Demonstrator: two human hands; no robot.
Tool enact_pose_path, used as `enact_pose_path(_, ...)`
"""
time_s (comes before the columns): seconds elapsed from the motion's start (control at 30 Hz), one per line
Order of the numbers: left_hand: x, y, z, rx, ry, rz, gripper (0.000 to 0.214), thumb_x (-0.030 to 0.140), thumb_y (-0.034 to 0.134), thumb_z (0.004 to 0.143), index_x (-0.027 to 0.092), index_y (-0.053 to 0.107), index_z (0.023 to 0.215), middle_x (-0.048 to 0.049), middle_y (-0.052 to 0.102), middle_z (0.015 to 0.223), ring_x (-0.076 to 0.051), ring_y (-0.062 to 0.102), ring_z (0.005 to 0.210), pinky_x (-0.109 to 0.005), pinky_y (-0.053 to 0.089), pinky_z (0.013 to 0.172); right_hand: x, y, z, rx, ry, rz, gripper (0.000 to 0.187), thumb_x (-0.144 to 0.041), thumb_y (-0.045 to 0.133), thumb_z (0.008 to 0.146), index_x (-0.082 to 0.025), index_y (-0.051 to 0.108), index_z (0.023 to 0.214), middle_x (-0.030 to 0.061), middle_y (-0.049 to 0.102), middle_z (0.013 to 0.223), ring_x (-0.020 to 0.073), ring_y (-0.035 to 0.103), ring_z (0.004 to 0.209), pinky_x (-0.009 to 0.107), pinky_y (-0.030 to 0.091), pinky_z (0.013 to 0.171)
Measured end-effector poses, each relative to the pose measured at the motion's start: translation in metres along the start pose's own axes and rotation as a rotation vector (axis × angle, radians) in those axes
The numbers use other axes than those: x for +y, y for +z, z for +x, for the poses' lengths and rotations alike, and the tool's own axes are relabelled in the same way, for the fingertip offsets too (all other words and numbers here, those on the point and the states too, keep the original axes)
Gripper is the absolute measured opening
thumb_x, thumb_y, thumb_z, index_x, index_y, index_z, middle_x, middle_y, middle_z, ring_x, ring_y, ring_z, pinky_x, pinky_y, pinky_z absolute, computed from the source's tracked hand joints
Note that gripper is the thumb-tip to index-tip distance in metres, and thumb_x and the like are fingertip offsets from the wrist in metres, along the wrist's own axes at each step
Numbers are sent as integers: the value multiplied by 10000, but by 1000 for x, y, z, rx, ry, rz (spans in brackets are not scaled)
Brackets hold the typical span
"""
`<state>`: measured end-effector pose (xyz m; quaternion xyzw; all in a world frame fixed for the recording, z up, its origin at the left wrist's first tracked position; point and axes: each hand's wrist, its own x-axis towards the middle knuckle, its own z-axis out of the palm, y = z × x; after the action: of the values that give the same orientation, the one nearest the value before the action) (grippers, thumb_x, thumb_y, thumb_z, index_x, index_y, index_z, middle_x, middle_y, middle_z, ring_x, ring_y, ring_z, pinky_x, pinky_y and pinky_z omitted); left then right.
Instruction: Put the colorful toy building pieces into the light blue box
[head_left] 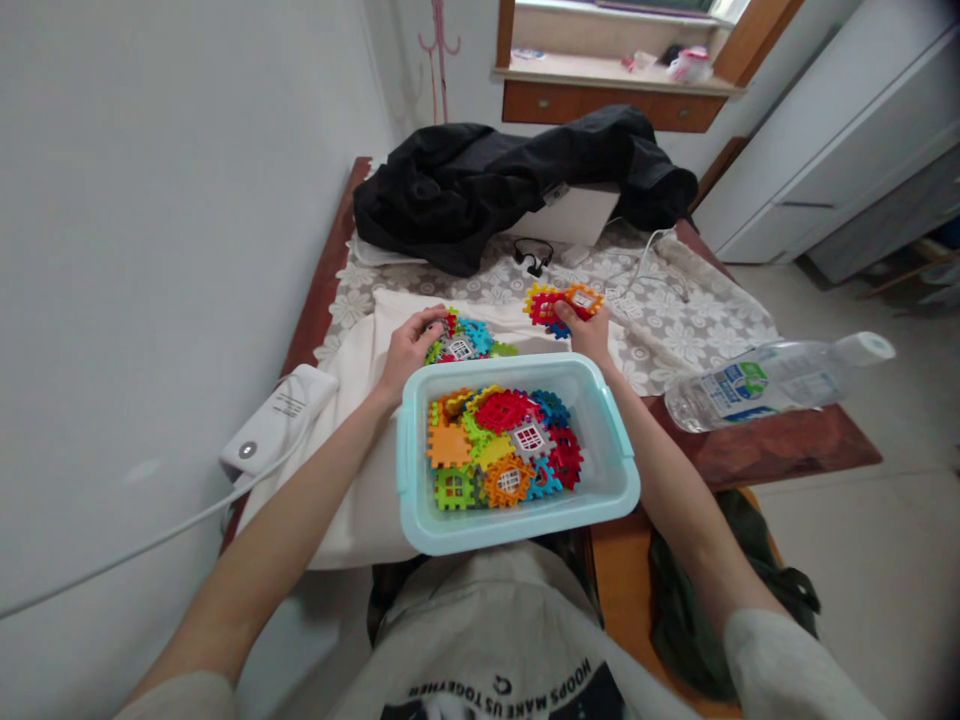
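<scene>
Left hand [409, 348]: rests on a cluster of interlocking plastic tiles [463, 340] lying on the white cloth [360, 400]; fingers curled over its left edge.
Right hand [587, 330]: pinches a joined set of red, yellow and orange tiles [559, 303], lifted just above the table.
Tub [517, 540]: pale blue, nearest the body, filled with loose coloured tiles, some with window panels.
Bottle [772, 380]: clear plastic, lying on its side at the right table edge.
Black jacket [480, 190]: heaped at the far end.
Small black item [533, 256]: possibly earphones, too small to tell.
White device [279, 420]: left, cable attached.
</scene>
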<state>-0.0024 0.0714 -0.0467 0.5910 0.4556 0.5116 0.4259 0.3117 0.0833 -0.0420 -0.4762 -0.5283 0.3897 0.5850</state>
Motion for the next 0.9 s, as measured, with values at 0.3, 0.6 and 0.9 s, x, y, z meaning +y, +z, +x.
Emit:
enact_pose_path(0.3,-1,0,0,11,3,28,388,425,698,879,176,775,1167,-145,709,1494,-323,620,1442,-494,407,1299,-100,-32,-32,-277,-285,-135,373,-571,925,780,-273,807,970,32,775,950,237,759,886,385,663,816)
enact_pose_path(0.6,-9,3,0,27,36,47,373,394,697,907,205,742,1224,-125,745,1406,-297,673,1346,-519,466,1255,-129,-14,-32,-821,-155,-185,846,-924,766,715,-256,824,1232,128,809,1196,399,721,1272,593,617,1058)
enact_pose_path(0.9,-6,2,-4,-84,107,97,421,261,729,813,205,752,1230,-128,714,1464,-318,626,1431,-532,400,1312,2,11,-10,-428,-313,-362,598,-718,592,1016,-279,726,1399,118,742,1405,294,688,1299,484,566,1126)
